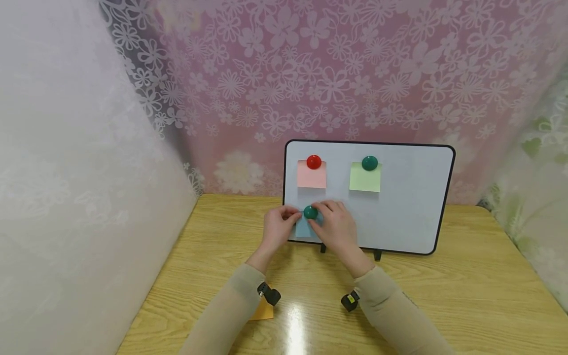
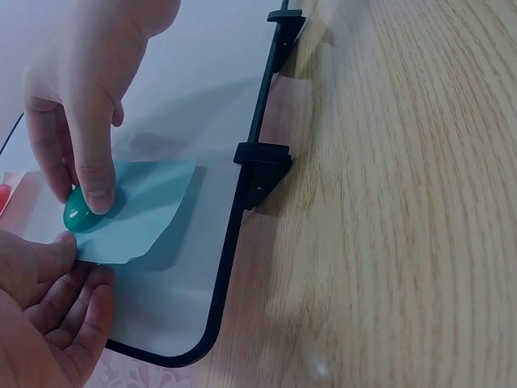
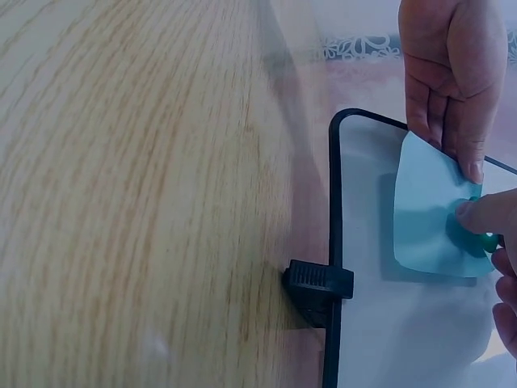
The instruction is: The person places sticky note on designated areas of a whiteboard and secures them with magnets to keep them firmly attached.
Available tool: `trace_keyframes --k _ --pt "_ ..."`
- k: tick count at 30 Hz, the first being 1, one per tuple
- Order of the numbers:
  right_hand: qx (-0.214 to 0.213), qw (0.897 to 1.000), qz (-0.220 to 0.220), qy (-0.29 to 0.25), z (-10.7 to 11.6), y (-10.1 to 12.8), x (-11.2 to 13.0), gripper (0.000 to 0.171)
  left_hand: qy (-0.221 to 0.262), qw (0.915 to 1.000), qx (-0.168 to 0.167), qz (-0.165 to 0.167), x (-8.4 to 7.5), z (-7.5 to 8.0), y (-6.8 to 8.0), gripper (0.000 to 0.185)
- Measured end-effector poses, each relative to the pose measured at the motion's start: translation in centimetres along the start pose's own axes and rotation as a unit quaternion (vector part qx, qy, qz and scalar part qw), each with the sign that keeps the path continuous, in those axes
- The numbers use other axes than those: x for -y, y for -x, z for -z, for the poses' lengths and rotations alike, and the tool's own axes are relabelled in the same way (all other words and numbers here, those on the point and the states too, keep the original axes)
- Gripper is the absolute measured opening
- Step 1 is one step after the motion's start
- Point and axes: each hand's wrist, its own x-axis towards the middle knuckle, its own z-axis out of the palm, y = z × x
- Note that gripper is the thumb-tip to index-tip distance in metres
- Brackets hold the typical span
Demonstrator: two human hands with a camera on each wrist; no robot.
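On the wooden table (image 1: pixel 443 296) stands a whiteboard (image 1: pixel 412 207). The left hand (image 1: pixel 277 229) pinches the blue note (image 2: pixel 133 214) at its edge against the board; the right hand (image 1: pixel 339 227) grips the green magnet (image 1: pixel 310 212) on the note's top. Farther up hang a pink note (image 1: pixel 311 178) and a green note (image 1: pixel 365 180).

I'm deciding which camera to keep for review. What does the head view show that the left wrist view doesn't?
Only the head view shows the red magnet on the pink note, the second green magnet on the green note, and the floral curtain. Only the left wrist view shows the whiteboard's foot clip close up. Both show the right hand pinching the green magnet on the blue note, held by the left hand.
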Motion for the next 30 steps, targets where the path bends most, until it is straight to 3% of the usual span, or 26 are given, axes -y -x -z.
trace_keyframes --k 20,30 --pt "-0.013 1.000 0.003 0.000 0.2 0.4 0.0 0.038 0.008 0.9999 -0.007 -0.005 0.2 0.2 0.3 0.010" --pt "-0.013 0.999 -0.003 -0.029 1.2 1.2 0.0 0.036 -0.004 0.9998 -0.018 0.009 0.7 0.6 0.9 0.010"
